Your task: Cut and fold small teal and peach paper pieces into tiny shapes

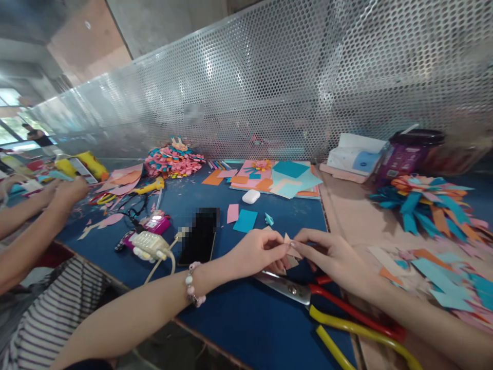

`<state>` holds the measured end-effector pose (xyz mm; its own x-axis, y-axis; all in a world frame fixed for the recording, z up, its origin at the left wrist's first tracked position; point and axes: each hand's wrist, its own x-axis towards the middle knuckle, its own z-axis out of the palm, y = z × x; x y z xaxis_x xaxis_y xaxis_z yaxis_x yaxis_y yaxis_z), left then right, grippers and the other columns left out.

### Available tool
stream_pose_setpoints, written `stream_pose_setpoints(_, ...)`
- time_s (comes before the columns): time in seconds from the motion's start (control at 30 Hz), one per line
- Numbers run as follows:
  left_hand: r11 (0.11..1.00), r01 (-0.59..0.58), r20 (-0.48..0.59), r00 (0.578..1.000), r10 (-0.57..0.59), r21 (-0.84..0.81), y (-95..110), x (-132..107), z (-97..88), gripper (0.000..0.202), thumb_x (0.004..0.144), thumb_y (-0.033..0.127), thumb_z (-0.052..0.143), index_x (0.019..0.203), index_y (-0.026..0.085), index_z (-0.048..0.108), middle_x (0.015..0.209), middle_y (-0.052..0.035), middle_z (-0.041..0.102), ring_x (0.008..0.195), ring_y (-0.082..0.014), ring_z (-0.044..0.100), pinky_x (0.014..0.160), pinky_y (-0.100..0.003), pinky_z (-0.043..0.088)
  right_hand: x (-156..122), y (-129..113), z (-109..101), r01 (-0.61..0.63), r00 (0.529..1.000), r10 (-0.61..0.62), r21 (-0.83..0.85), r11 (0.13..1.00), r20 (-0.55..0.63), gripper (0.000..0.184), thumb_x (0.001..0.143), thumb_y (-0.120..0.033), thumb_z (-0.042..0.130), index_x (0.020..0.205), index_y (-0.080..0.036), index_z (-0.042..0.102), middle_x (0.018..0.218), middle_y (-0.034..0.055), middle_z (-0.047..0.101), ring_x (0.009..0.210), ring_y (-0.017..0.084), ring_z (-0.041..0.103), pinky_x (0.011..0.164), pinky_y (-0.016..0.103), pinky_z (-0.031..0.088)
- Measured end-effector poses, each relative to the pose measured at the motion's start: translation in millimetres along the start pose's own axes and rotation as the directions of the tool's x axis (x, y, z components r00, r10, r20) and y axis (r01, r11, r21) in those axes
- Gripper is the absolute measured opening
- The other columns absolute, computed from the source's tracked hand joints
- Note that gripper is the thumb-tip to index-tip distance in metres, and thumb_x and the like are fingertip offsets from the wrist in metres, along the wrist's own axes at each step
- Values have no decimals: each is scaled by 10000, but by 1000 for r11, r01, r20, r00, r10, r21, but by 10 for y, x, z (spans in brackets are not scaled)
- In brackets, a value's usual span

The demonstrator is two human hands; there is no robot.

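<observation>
My left hand (256, 252), with a beaded bracelet (191, 283) on its wrist, pinches a small folded piece of cream paper (293, 251). From the other side my right hand (327, 252) grips the same paper between thumb and fingers. Beneath both hands lie large scissors (296, 292) with red and yellow handles. A blue paper square (245, 220), a pink paper piece (233, 213) and a tiny folded light-blue paper piece (268, 219) rest just beyond my left hand. A black phone (198, 239) is left of it.
Colored paper sheets (296, 177) and a white earbud case (251, 196) lie farther back. Paper strips (442, 277) cover the right side. A power adapter (148, 244) with cables lies left. Another person's arms (42, 221) reach in at far left. A perforated metal panel (246, 92) bounds the back.
</observation>
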<state>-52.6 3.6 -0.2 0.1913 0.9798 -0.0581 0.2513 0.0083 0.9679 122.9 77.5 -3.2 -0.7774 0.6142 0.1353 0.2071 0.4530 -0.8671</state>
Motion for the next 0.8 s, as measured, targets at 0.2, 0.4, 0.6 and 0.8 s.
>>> stream_pose_setpoints(0.2, 1000, -4, 1, 1000, 4, -18, -20, 3, 2, 264, 862, 394, 480, 808, 143, 543, 698, -43, 625, 601, -118, 615, 584, -252, 517, 17, 24, 9, 22, 1000, -22, -5, 1000, -12, 274, 890, -395, 449, 781, -192, 596, 739, -5, 577, 697, 136, 505, 626, 254, 397)
stream_pose_setpoints(0.4, 998, -32, 26, 999, 34, -57, -7, -19, 15, 211, 860, 359, 494, 808, 156, 518, 715, -33, 615, 633, -115, 598, 598, -250, 505, 16, 22, 2, -10, 998, 9, 21, 1000, 55, 311, 900, -431, 419, 740, -186, 525, 702, -8, 519, 683, 141, 508, 624, 266, 405)
stream_pose_setpoints(0.6, 998, -19, 48, 999, 22, -65, -10, -23, 7, 197, 868, 339, 482, 809, 155, 521, 701, -23, 605, 591, -94, 571, 600, -241, 492, 2, 16, 10, 39, 996, -40, 16, 999, 85, 301, 927, -415, 385, 770, -192, 514, 757, 14, 565, 732, 156, 534, 678, 287, 428)
stream_pose_setpoints(0.8, 999, -8, 22, 1000, 9, -49, -26, -18, 18, 229, 860, 377, 483, 800, 158, 515, 689, -26, 604, 586, -108, 582, 592, -257, 499, -12, 39, 18, 87, 994, -85, -31, 996, 62, 264, 935, -381, 394, 805, -197, 532, 795, 13, 583, 767, 156, 545, 714, 290, 428)
